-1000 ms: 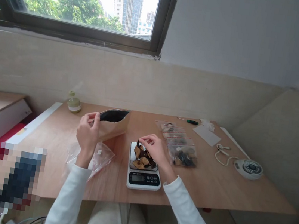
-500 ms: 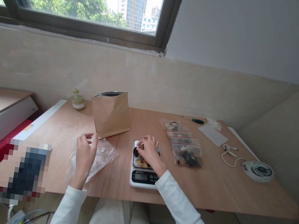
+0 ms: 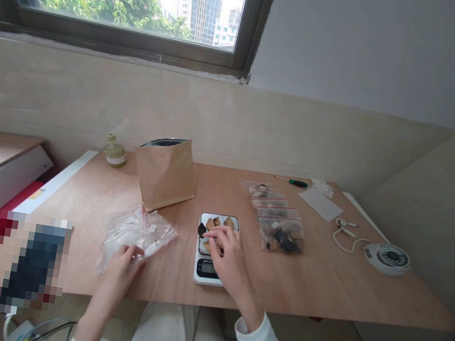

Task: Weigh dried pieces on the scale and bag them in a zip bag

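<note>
My left hand (image 3: 125, 262) rests at the near right part of a clear plastic bag (image 3: 123, 229), its fingers curled onto the film. My right hand (image 3: 228, 251) reaches over a white digital scale (image 3: 198, 276). At the scale's left edge its thumb and forefinger close on a small dark piece (image 3: 201, 229), the other fingers stretched above the plate. Several brown dried pieces (image 3: 229, 222) lie on the plate, partly hidden by that hand. The hand also hides the right side of the scale's display.
Behind the plastic bag stands an open brown paper pouch (image 3: 166, 175). Zip bags (image 3: 282, 231) of dried pieces lie right of the scale. Farther out are a screwdriver (image 3: 298, 183), white paper (image 3: 320, 204), a round white device (image 3: 387, 258) with a cord, and a bottle (image 3: 115, 151).
My left hand has come down and nearer to me, onto the plastic bag. My right hand has drawn back toward me, uncovering brown pieces at the back of the scale.
</note>
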The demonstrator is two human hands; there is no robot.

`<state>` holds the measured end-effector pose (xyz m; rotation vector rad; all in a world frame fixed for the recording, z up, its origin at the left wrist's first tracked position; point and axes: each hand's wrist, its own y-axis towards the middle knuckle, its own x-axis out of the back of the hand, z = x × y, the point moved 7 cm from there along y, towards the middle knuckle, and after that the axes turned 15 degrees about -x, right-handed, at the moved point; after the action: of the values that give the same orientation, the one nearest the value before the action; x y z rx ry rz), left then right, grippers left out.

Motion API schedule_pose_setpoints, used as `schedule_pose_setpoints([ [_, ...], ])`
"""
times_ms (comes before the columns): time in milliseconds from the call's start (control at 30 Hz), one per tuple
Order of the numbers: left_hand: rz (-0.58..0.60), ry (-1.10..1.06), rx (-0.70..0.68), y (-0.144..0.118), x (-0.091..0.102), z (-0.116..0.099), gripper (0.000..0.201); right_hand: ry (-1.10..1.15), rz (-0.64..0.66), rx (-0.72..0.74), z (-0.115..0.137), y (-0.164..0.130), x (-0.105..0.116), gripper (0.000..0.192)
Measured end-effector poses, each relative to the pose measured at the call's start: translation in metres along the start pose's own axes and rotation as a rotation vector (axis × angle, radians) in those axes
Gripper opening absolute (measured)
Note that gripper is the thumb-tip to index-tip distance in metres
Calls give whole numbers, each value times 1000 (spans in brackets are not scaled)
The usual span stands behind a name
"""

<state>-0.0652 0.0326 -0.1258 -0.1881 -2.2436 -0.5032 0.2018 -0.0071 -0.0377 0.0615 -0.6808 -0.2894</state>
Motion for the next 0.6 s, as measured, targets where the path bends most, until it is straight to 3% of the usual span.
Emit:
schedule_pose_setpoints([
  [133, -78, -142, 20, 7, 14, -26, 30, 224, 281, -4, 22, -41, -54, 20],
  [267, -182, -225, -40, 11, 22, -71, 28, 469, 257, -188, 33, -50, -90, 29],
  [433, -197, -448, -9, 5, 16, -94, 22, 654, 196, -272, 40, -34, -92, 22],
  [600, -57, -583, -74, 3, 4, -106, 21, 639, 215, -289, 24, -24, -80, 23],
])
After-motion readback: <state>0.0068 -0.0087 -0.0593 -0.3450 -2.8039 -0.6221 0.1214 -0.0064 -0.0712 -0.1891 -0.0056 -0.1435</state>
